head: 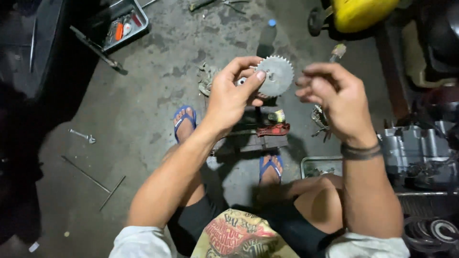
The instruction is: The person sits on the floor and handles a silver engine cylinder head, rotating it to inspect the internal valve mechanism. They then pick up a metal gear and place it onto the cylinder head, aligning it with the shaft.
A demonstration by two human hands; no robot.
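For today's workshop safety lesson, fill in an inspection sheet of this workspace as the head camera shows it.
Surface: stained concrete floor.
Job's things: toothed sprocket, held up over the floor.
Clutter: wrench, two rods, tool tray, red tool, blue-capped bottle.
Grippers: left hand pinches the sprocket; right hand beside it, fingers pinched, contents too small to tell.
Cables: nothing seen.
Surroundings: engine casing, yellow machine, blue sandals.

Dim, harsh overhead light; dark, murky edges.
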